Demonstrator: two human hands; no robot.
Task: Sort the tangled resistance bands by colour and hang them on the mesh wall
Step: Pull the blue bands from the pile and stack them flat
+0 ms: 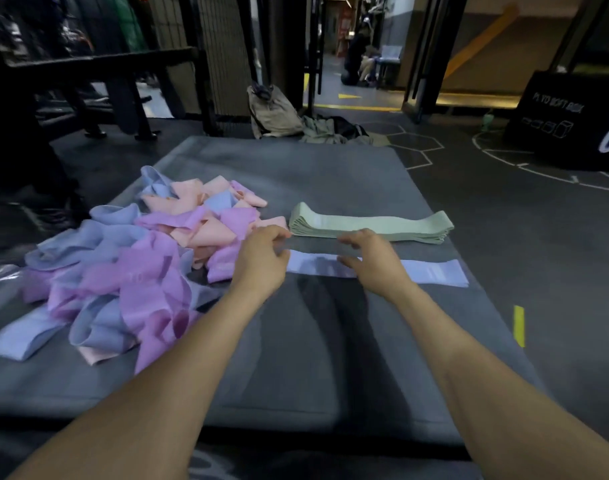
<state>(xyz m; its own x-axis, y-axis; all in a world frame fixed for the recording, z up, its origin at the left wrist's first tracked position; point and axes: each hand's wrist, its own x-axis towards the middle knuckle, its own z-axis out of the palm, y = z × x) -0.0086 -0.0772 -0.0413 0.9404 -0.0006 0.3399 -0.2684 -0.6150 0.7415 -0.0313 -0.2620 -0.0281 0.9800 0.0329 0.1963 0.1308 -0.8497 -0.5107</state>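
Hands: my left hand (261, 258) is pinching the near end of a pale lilac band (431, 271) lying flat on the grey mat (331, 174); my right hand (372, 258) is resting on it, fingers loosely curled. Just beyond: stacked green bands (372, 223). Left of my grip: tangled pile (123, 265) of blue, pink and purple bands.

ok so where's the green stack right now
In the head view the green stack lies flat on the grey mat, right of centre, just beyond the flat lilac band and right of the tangled pile.
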